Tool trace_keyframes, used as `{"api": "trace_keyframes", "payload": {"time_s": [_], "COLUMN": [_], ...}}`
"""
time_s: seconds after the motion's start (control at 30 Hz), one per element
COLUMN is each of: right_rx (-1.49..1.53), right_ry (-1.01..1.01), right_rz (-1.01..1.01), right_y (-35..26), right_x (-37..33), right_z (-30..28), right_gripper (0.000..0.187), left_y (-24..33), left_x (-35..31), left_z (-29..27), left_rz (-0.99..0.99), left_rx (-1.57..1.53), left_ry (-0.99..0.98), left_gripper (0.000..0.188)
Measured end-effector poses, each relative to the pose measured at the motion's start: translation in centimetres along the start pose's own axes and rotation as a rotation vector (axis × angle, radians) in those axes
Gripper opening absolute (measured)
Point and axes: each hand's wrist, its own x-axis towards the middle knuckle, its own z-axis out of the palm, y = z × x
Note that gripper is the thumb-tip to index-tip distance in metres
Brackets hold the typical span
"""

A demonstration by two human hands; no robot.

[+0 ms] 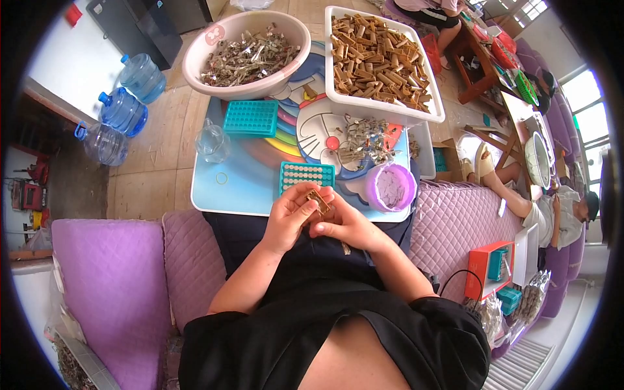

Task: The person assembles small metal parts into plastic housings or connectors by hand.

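Just past the near table edge, both hands meet in front of me. My left hand (291,218) pinches a small brown bamboo-like piece (319,202) between thumb and fingers. Curled close beside it, my right hand (348,224) has its fingertips against the piece's right side. A thin dried strip end (346,248) pokes out below the right hand; the rest is hidden. Beyond the hands lies a teal rack (308,165) with rows of pale round pieces. To its right stands a purple tub (409,192) of whitish flakes, with a heap of dried silvery strips (368,138) behind.
A pink basin (194,62) of dried strips and a white tray (385,110) of brown pieces stand at the back. A second teal rack (251,118) and a clear jug (212,143) are on the left. Water bottles (123,112) stand on the floor; another person (567,218) sits right.
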Motion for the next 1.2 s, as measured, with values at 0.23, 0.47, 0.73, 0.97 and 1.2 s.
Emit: {"api": "trace_keyframes", "payload": {"time_s": [0.23,0.47,0.73,0.97,1.2], "right_rx": [-0.133,0.171,0.227,0.034,-0.942], "right_ry": [0.254,0.219,0.243,0.067,0.558], "right_rz": [-0.063,-0.05,0.018,0.005,-0.184], "right_y": [-0.1,0.5,0.7,1.9,4.1], "right_x": [-0.1,0.4,0.6,1.7,5.4], "right_z": [1.0,1.3,1.2,-0.3,-5.1], "right_gripper": [0.062,0.055,0.054,0.046,0.023], "left_y": [-0.2,-0.2,-1.2,-1.3,0.1], "left_x": [0.3,0.3,0.4,0.0,0.1], "left_z": [-0.2,0.0,-1.8,-2.9,-3.4], "left_rz": [0.107,0.013,-0.083,0.053,0.022], "left_rx": [0.218,-0.079,-0.206,0.13,-0.064], "left_ry": [0.156,0.278,0.238,0.16,0.273], "left_gripper": [0.026,0.021,0.012,0.018,0.015]}}
